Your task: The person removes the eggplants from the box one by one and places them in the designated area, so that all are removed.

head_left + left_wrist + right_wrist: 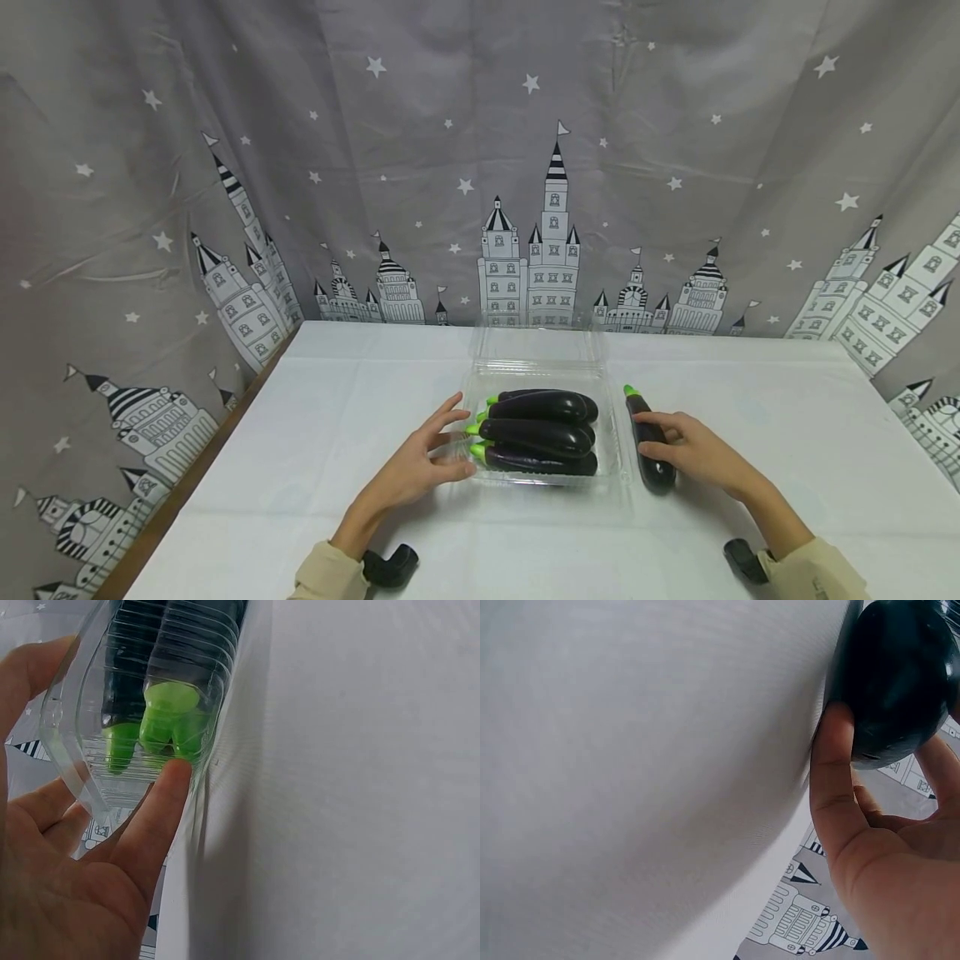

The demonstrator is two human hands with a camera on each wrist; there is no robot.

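A clear plastic clamshell box (618, 450) lies with its lid folded back, several dark purple eggplants (536, 435) with green stems lying inside. My left hand (423, 458) is at the left end of the box, fingers spread and touching its wall beside the stems. In the left wrist view a fingertip presses low on the ribbed wall (120, 791). Right of the box, one more eggplant (658, 477) lies on the table, stem pointing away. My right hand (696, 450) grips it from the right. The right wrist view shows its rounded dark end (900, 682) between the thumb and fingers.
The transparent lid (536, 346) reaches toward the back edge of the white-covered table (360, 383). Behind it hangs a grey curtain (442, 108) printed with castles and stars. Black straps (392, 567) show at both wrists.
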